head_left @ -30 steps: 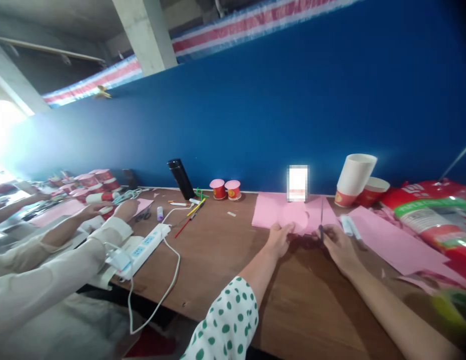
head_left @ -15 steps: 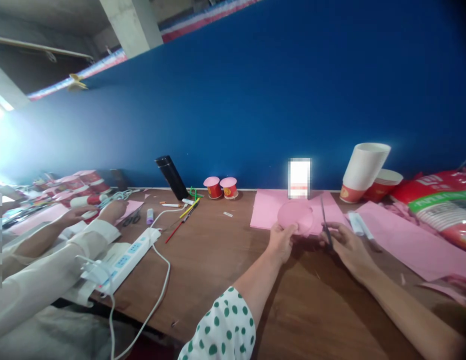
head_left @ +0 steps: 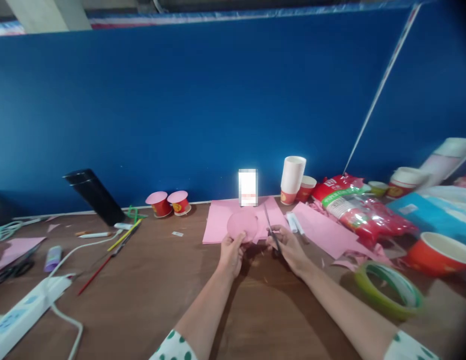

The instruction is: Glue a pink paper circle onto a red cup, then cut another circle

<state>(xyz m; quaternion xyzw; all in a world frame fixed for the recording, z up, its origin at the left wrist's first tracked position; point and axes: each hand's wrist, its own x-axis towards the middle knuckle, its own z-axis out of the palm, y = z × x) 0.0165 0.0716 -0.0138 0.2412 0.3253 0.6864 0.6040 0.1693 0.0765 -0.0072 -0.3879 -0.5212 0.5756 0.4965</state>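
Note:
My left hand (head_left: 231, 253) pinches a round pink paper disc (head_left: 243, 225) and holds it upright above the brown table (head_left: 161, 295). My right hand (head_left: 289, 245) grips a pair of scissors (head_left: 271, 226) with the blades pointing up, just right of the disc. Behind both hands lies a stack of pink paper sheets (head_left: 217, 225) against the blue wall.
Two small red cups with pink lids (head_left: 168, 203), a black flask (head_left: 93, 196), pencils (head_left: 120, 240) and a power strip (head_left: 22, 315) lie to the left. White paper cups (head_left: 293, 177), a red packet (head_left: 353, 207), a red bowl (head_left: 439, 252) and a green tape roll (head_left: 388, 290) are on the right.
The view has swung right, so the neighbouring person's arms have left the picture and the right side of the table shows. My hands stay on the disc and scissors.

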